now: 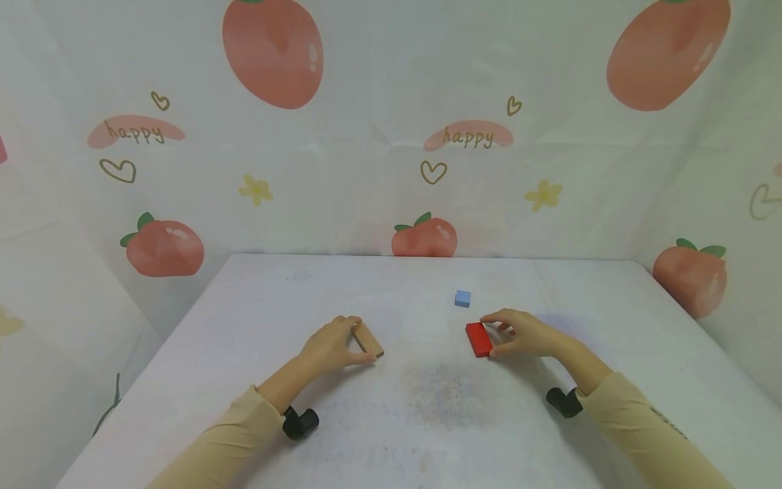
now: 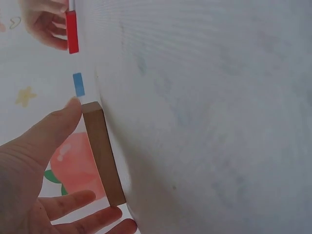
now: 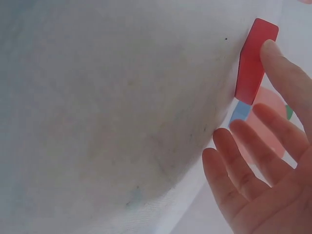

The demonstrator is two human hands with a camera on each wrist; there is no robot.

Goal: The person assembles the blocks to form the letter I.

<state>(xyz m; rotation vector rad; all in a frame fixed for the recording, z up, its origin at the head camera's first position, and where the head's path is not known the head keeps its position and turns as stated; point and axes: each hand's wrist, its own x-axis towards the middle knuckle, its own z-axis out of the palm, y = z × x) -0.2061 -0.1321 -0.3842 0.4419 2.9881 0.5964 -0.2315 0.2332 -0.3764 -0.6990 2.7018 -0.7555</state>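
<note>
A light wooden rectangular block [image 1: 368,339] lies on the table left of centre. Around it is my left hand [image 1: 332,346], thumb by the near end and fingertips by the far end. In the left wrist view, the thumb [image 2: 58,127] is straight beside one end of the wooden block [image 2: 103,153], and fingertips are at the other end; firm contact is hard to tell. Over a red rectangular block [image 1: 479,339], my right hand [image 1: 527,334] spreads thumb and fingers. The right wrist view shows the thumb overlapping the red block [image 3: 256,61], with loosely extended fingers below it.
A small blue block [image 1: 462,299] sits beyond the red one. The white table [image 1: 421,441] has a stained patch near its middle. Behind it hangs a printed curtain [image 1: 366,136] with fruit patterns. Black wrist cameras [image 1: 301,424] stick out from both wrists.
</note>
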